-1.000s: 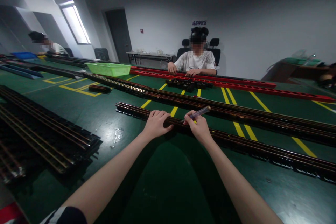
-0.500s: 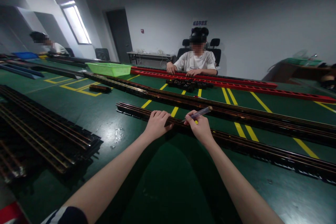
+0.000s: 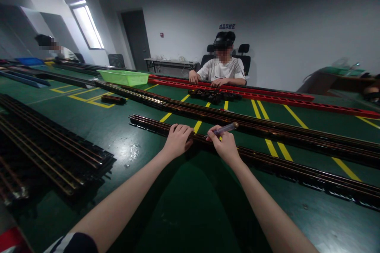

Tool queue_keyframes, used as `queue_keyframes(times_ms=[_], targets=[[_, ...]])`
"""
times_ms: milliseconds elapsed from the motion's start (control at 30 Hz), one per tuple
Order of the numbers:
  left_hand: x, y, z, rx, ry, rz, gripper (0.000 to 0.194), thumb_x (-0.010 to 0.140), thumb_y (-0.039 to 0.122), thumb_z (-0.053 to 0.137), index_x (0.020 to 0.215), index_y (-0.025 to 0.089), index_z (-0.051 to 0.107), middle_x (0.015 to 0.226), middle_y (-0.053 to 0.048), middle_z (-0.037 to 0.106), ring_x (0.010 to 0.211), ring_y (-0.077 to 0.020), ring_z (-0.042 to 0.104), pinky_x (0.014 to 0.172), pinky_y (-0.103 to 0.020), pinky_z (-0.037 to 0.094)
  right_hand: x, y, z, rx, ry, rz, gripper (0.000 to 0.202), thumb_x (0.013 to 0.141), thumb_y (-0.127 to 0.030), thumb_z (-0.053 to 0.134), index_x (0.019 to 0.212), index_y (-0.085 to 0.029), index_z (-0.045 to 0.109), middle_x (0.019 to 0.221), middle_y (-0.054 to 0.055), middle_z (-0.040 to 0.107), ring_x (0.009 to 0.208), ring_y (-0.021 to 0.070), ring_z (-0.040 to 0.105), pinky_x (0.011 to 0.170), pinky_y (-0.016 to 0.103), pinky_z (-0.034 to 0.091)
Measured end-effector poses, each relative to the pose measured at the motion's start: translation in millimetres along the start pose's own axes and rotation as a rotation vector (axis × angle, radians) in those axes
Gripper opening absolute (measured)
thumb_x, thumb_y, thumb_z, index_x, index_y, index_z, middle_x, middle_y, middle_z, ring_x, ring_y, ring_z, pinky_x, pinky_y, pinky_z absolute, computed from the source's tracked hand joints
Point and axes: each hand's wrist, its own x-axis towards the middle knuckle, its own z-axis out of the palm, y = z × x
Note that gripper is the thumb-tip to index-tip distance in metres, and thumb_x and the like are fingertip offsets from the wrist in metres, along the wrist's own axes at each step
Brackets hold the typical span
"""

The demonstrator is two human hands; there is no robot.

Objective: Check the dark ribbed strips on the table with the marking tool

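Observation:
A long black rail with copper-coloured strips [image 3: 285, 159] runs across the table in front of me, its left end beyond my left hand. My left hand [image 3: 177, 141] is wrapped over this rail, fingers on the far edge and thumb towards the near side. Just right of it, my right hand [image 3: 223, 143] is closed round a slim pen-like tool with a translucent handle [image 3: 227, 128]. The tool slants down to the left, its thin tip at the rail's top; whether it touches is too small to tell.
Behind lies another long dark rail [image 3: 255, 123]. Several similar rails [image 3: 56, 142] rest at left. Further back are a short dark piece [image 3: 113, 99], a green basket [image 3: 123, 77] and red rails [image 3: 276, 99]. A co-worker [image 3: 224, 67] sits opposite; another person [image 3: 63, 53] is far left.
The near rail has shifted slightly to the left. My right hand and the tool have moved a little left with it; the left hand's grip looks the same.

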Motion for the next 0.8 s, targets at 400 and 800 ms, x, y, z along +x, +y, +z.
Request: queue_keyframes(times_ms=[400,800], targets=[[-0.2,-1.1,2.9,0.030,0.014,-0.008,0.040,0.076,0.008,0.043,0.112,0.020,0.056,0.115,-0.006,0.063,0.111,-0.0234,0.051,0.100,-0.043,0.029,0.6,3.8,1.5,-0.023,-0.004,-0.018,0.015,0.082,-0.026,0.047,0.070,-0.022,0.054,0.063,0.003,0.067,0.066,0.0214,0.066,0.067,0.032,0.046],[0.5,-2.1,-0.6,-0.023,-0.018,-0.020,0.040,0.074,0.005,0.046,0.110,0.018,0.057,0.116,-0.007,0.062,0.113,-0.0240,0.051,0.103,-0.044,0.029,-0.3,4.8,0.1,-0.028,0.029,-0.024,0.018,0.083,-0.029,0.045,0.068,-0.022,0.052,0.059,0.002,0.063,0.061,0.0207,0.062,0.063,0.032,0.043]])
